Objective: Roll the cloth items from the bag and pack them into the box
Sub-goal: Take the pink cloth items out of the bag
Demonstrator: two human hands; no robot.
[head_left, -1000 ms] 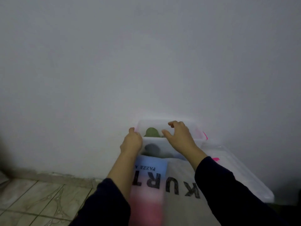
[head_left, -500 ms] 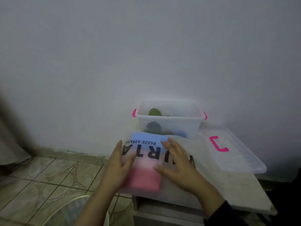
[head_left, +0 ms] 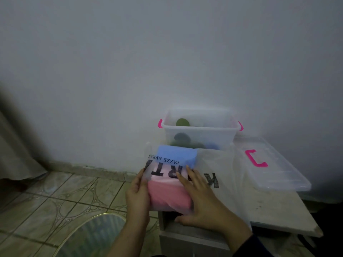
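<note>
A pale wall [head_left: 167, 52] fills the upper view, with tiled floor [head_left: 55, 191] off to the left of the hands and a glass round edge [head_left: 89, 236] below them. The hands work at the near left corner of a small table [head_left: 278, 210]. Lying on it, under and beyond the hands, is a see-through bag [head_left: 219, 164] printed with black letters; it holds folded cloths [head_left: 176, 156], blue farthest from the hands, pale pink in the middle, and deeper pink nearest, between the two palms. Beyond the fingertips, touching the bag's far edge, stands a clear box [head_left: 200, 134] with pink handles, against the wall, with dark and green rolled items showing inside it. To the right of the hands, well apart from them, its clear lid [head_left: 269, 167] lies flat with a pink clip. The left hand [head_left: 138, 197] presses flat against the bag's left side, fingers straight and together, not curled around anything. The right hand [head_left: 202, 201] lies on top of the bag with fingers spread, the thumb tucked under the near edge, so it loosely clasps the bag and the pink cloth inside.
</note>
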